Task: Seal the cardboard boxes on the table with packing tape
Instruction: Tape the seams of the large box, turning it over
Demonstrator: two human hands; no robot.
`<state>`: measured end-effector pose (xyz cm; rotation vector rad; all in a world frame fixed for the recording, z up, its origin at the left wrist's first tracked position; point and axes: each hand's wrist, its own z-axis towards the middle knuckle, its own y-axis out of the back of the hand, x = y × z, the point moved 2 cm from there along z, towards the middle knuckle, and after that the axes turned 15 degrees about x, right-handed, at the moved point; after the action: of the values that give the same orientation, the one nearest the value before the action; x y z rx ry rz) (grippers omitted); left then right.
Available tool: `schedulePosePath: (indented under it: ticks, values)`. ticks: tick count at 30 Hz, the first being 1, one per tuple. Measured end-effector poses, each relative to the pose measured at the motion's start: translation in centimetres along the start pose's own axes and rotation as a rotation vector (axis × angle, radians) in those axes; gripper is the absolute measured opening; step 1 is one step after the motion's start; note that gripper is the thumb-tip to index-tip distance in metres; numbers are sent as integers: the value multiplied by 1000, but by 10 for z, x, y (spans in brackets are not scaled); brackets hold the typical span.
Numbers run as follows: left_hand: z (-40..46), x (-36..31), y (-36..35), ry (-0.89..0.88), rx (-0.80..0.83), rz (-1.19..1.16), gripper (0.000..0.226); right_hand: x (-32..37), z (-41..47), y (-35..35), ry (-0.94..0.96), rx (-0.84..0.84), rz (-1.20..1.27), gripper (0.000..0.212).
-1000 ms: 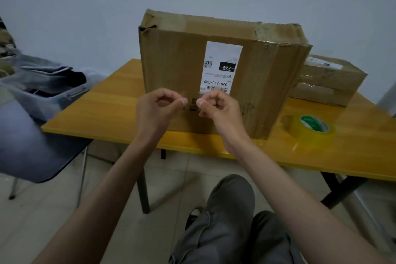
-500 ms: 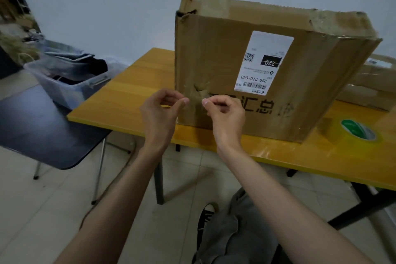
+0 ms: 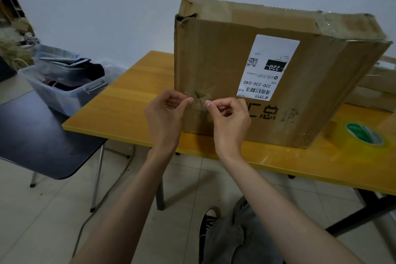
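Hands: left (image 3: 166, 111), right (image 3: 228, 115) pinch clear tape strip (image 3: 199, 104) against box (image 3: 225, 66).

Left of the tabletop (image 3: 137, 92): black chair (image 3: 40, 135) with metal legs. A clear plastic bin (image 3: 64, 92) sits on the chair's far side, holding dark items and a folded clear bag. Cable (image 3: 102, 195) trails across the pale tiled floor (image 3: 42, 221). Plain white wall (image 3: 107, 6) behind. Bottom of frame: grey trousers (image 3: 242, 240), black sneaker (image 3: 206, 221) with white toe. Far left blurred clutter, not identifiable.
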<state>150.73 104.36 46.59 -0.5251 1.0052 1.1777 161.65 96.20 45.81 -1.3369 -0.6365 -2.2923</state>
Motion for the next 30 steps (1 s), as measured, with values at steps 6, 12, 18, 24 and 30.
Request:
schedulePosePath:
  ticks: [6,12,18,24,30]
  values:
    - [1,4,-4,-45,-34,90,16,-4,1,-3,-41,-57,-58,16]
    - [3,7,-6,-55,-54,159,18,-6,3,-10,-55,-134,-109,18]
    - [9,15,-1,-36,-57,223,37,-10,2,-8,41,-116,-243,17]
    - [27,24,-1,-95,123,159,97,-10,3,-7,145,-66,-344,18]
    - [34,24,-12,-54,201,52,62,-15,8,2,117,-40,-365,35]
